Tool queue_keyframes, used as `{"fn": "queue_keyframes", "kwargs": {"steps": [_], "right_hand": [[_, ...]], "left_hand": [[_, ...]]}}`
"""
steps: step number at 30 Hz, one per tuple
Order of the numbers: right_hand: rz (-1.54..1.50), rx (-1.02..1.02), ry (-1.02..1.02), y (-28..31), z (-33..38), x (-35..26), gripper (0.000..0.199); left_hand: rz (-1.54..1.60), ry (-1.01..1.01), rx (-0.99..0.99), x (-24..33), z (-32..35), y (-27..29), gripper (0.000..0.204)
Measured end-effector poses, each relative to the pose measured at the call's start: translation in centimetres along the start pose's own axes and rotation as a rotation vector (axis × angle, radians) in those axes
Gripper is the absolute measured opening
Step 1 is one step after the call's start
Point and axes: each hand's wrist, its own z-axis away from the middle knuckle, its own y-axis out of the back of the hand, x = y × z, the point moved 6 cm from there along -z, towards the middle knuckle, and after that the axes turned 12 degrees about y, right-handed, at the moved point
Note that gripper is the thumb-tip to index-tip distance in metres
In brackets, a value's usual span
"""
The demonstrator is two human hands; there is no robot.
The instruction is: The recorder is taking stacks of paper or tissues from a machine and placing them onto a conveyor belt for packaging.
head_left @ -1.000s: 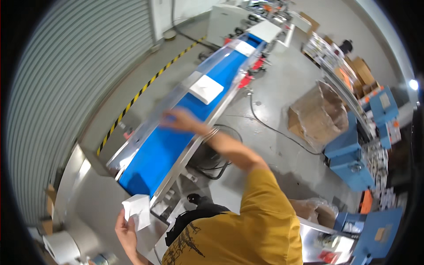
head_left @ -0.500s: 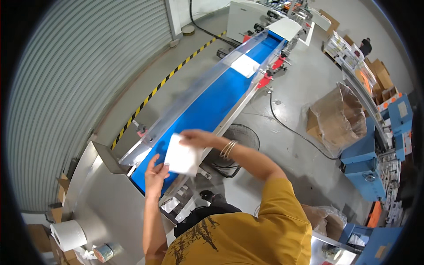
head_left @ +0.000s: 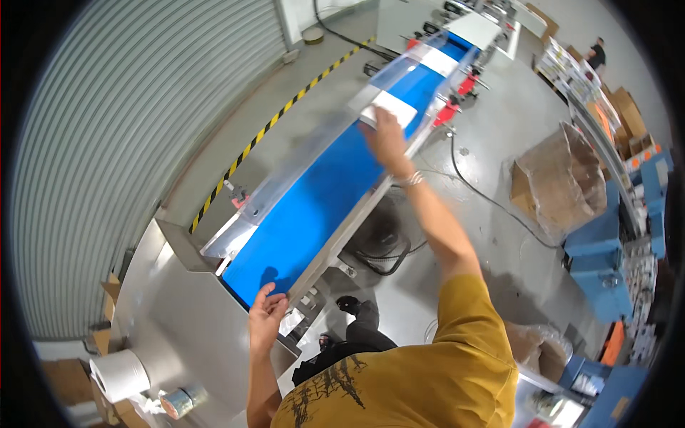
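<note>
My right hand (head_left: 387,143) stretches far along a blue conveyor belt (head_left: 307,207). Its fingers and thumb are closed around the near corner of a flat white square pack (head_left: 399,113), which is on or just over the belt; the hand hides part of it. Farther up the belt lies another white pack (head_left: 439,63). My left hand (head_left: 267,314) hovers by the belt's near end, fingers loosely bent and apart, holding nothing.
Clear plastic guards (head_left: 285,185) line the belt's left side. A steel table (head_left: 178,307) adjoins its near end, bearing a white roll (head_left: 120,374) and a tape roll (head_left: 178,403). A plastic-lined carton (head_left: 560,182) stands right. A person (head_left: 595,54) is far off.
My right hand has carried the white pack away from me, up the belt. The left hand has let go of it and drawn back slightly. The other pack has travelled farther away.
</note>
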Motion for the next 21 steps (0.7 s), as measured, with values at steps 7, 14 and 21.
{"fn": "queue_keyframes", "kwargs": {"steps": [7, 14, 21], "right_hand": [[-0.094, 0.196, -0.329, 10.4, 15.9, -13.3, 0.043], [-0.119, 0.021, -0.699, 15.8, 37.4, -21.8, 0.042], [-0.673, -0.507, -0.829, 22.1, 55.3, -33.7, 0.044]], "left_hand": [[-0.322, -0.102, -0.27, -2.7, 0.7, -3.7, 0.035], [-0.565, -0.261, -0.644, -4.3, 5.0, -10.0, 0.032], [-0.723, -0.422, -1.047, -8.0, 17.0, -18.3, 0.032]]}}
